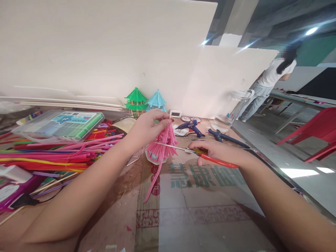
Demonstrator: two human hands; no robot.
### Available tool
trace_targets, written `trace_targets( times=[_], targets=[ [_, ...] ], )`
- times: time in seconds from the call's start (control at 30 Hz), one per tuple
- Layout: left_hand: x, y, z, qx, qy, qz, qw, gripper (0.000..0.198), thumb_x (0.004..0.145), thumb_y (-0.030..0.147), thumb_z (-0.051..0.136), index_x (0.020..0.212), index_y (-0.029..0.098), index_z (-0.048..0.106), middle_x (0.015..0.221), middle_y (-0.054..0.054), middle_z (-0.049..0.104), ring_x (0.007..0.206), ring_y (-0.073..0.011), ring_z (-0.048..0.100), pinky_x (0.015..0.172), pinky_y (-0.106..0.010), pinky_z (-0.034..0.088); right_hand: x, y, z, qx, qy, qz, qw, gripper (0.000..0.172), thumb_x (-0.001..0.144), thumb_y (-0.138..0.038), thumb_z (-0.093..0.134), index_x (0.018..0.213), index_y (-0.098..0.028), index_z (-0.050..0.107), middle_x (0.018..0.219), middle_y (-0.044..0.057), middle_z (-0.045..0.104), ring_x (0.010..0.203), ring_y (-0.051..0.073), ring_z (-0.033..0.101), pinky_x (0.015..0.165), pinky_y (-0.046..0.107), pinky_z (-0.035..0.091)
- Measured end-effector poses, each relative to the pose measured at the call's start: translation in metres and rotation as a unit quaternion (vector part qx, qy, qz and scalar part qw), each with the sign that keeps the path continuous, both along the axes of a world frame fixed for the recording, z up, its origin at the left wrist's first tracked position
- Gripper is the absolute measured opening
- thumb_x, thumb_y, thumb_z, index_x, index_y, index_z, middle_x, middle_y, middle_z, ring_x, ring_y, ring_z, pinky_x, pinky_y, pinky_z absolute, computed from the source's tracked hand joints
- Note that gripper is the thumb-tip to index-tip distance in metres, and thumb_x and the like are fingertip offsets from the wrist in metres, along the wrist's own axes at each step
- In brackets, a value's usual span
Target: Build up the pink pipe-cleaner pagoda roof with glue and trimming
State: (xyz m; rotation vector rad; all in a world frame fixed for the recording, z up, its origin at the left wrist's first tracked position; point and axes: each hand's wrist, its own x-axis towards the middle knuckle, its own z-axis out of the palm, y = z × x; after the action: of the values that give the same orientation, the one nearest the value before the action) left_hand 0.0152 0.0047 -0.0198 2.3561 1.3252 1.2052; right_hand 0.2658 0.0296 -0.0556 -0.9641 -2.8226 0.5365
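My left hand is closed in a pinch at the top of a pink pipe-cleaner roof, partly covering it. One long pink strand hangs below the roof's edge toward me. In my right hand is a pair of scissors with red handles. Their thin blades point left across the front of the pink strands; whether a strand lies between them I cannot tell. Under the roof shows part of a pale, many-sided base.
Green and light-blue pipe-cleaner pavilions stand behind. A glue gun, pliers and water jug lie or stand right. Left are bundled pipe cleaners and a plastic case. A person stands beyond.
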Motion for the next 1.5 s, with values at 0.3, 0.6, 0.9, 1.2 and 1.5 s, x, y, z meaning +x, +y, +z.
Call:
trace_targets(
  times=[0.3, 0.6, 0.9, 1.2, 1.5],
  targets=[
    [-0.001, 0.0, -0.001, 0.009, -0.001, 0.0, 1.0, 0.025, 0.086, 0.034, 0.049, 0.087, 0.016, 0.067, 0.096, -0.004, 0.068, 0.093, -0.0181, 0.061, 0.087, -0.029, 0.044, -0.004, 0.0, 0.0, -0.025, 0.009, -0.009, 1.0, 0.035, 0.081, -0.043, 0.059, 0.104, -0.017, 0.062, 0.08, 0.002, 0.063, 0.071, 0.018, 0.054, 0.065, 0.028, 0.039],
    [-0.006, 0.007, -0.002, -0.009, -0.005, 0.025, 1.0, 0.027, 0.085, 0.035, 0.049, 0.088, 0.016, 0.068, 0.096, -0.004, 0.069, 0.093, -0.0187, 0.061, 0.086, -0.028, 0.043, -0.011, -0.002, -0.005, -0.046, 0.044, -0.023, 0.998, 0.026, 0.081, -0.029, 0.058, 0.105, -0.018, 0.06, 0.072, 0.0, 0.071, 0.067, 0.018, 0.058, 0.066, 0.027, 0.039],
    [-0.013, 0.016, -0.006, -0.033, -0.043, 0.031, 0.998, 0.03, 0.084, 0.037, 0.051, 0.09, 0.014, 0.069, 0.099, -0.006, 0.07, 0.092, -0.0197, 0.061, 0.085, -0.028, 0.044, -0.021, -0.008, -0.005, 0.017, 0.046, -0.025, 0.998, 0.021, 0.077, -0.035, 0.065, 0.092, -0.02, 0.063, 0.072, -0.001, 0.069, 0.064, 0.016, 0.055, 0.059, 0.025, 0.034],
    [-0.021, 0.02, -0.008, -0.059, -0.087, 0.041, 0.994, 0.033, 0.081, 0.039, 0.054, 0.093, 0.012, 0.069, 0.095, -0.006, 0.071, 0.084, -0.0183, 0.062, 0.078, -0.026, 0.046, 0.015, 0.005, 0.011, 0.003, 0.097, -0.121, 0.988, 0.038, 0.081, -0.054, 0.049, 0.093, -0.02, 0.059, 0.071, 0.0, 0.06, 0.057, 0.016, 0.054, 0.053, 0.026, 0.039],
    [-0.018, 0.015, -0.006, -0.003, -0.031, 0.036, 0.999, 0.031, 0.082, 0.039, 0.051, 0.083, 0.014, 0.069, 0.091, -0.007, 0.07, 0.088, -0.0201, 0.063, 0.081, -0.029, 0.045, 0.004, 0.043, -0.041, 0.052, -0.094, -0.286, 0.952, 0.037, 0.084, -0.043, 0.055, 0.104, -0.014, 0.066, 0.102, 0.014, 0.07, 0.089, 0.025, 0.066, 0.071, 0.027, 0.046]
  ],
)
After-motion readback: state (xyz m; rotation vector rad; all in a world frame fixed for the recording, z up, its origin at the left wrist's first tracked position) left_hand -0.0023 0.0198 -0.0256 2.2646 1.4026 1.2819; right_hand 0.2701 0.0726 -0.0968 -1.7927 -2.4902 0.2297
